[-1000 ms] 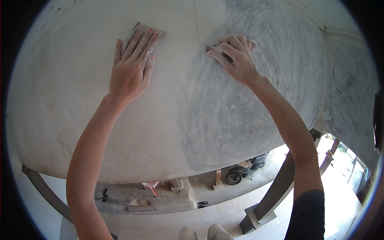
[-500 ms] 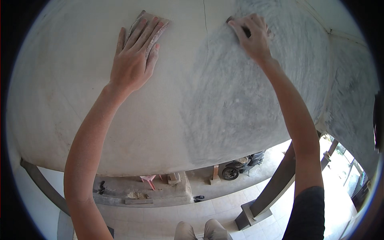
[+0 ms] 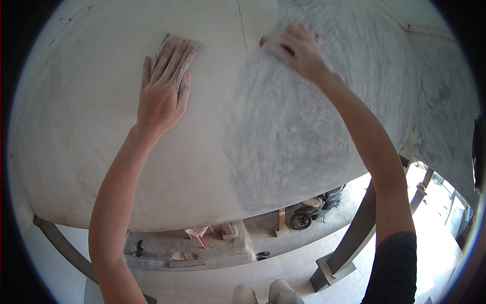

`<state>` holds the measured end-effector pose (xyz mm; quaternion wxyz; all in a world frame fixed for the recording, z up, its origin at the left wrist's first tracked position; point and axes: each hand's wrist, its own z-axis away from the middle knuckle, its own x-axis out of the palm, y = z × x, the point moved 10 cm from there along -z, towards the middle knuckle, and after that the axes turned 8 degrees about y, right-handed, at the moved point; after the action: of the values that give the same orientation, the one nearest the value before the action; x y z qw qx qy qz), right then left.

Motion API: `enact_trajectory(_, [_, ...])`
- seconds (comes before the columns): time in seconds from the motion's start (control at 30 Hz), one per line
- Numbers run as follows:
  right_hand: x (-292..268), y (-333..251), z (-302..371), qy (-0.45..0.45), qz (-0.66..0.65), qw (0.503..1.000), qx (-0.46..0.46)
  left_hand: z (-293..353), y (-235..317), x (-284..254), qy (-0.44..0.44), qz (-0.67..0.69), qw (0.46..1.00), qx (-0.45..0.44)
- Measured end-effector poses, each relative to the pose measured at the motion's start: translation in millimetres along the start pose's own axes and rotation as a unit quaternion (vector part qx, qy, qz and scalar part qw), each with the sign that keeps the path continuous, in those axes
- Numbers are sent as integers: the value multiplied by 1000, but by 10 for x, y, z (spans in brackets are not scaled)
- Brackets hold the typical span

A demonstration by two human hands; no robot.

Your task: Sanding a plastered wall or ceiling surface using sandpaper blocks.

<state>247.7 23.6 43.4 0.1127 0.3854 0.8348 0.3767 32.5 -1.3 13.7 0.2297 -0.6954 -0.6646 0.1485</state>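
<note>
My left hand [image 3: 163,99] is raised to a pale plastered surface [image 3: 187,167], its long fingers spread over a flat grey-brown pad [image 3: 194,44]. White crust lines the pad's edges, and its underside is hidden. Up at the right, my right hand [image 3: 298,48] is blurred, with fingers closed around a flat tool. Only the tool's dark end [image 3: 262,40] shows beside the thumb; its exact kind cannot be made out. That hand lies over the border between the cream part and the grey, swirl-marked coating [image 3: 304,131]. A thin dark crack [image 3: 242,25] runs down between the hands.
Below the surface's lower edge are a pink plastic stool [image 3: 199,234], a parked motorbike [image 3: 316,206] and a dark post [image 3: 349,248] on a block base. Dark footwear [image 3: 262,255] lies on the floor. My knees [image 3: 263,293] show at the bottom.
The view has shifted a little. My right hand has moved left, closer to the crack. My left hand and its pad stay at about the same place on the surface.
</note>
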Motion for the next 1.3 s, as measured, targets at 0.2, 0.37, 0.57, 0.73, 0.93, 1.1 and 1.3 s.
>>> enact_trajectory(0.2, [-3, -330, 135, 49, -3, 999, 22, 62, -11, -50, -20, -19, 1000, 8])
enact_trajectory(0.37, [-345, 165, 266, 88, 77, 981, 154, 108, 60, -75, -28, -5, 1000, 8])
enact_trajectory(0.57, [-261, -9, 258, 52, 18, 997, 59, 111, 31, -85, -28, -13, 999, 9])
enact_trajectory(0.73, [-129, -501, 252, 41, 108, 983, 144, 156, 32, -118, -17, -4, 1000, 9])
enact_trajectory(0.93, [-43, -474, 109, 44, -28, 994, 99, 149, 93, -121, -29, 4, 1000, 3])
enact_trajectory(1.1, [151, -1226, 112, -7, -1, 1000, -12, 153, 64, -161, -33, -19, 999, 12])
enact_trajectory(1.3, [78, -1132, 307, 46, -53, 993, 97, 148, 102, -91, -37, -8, 999, 16])
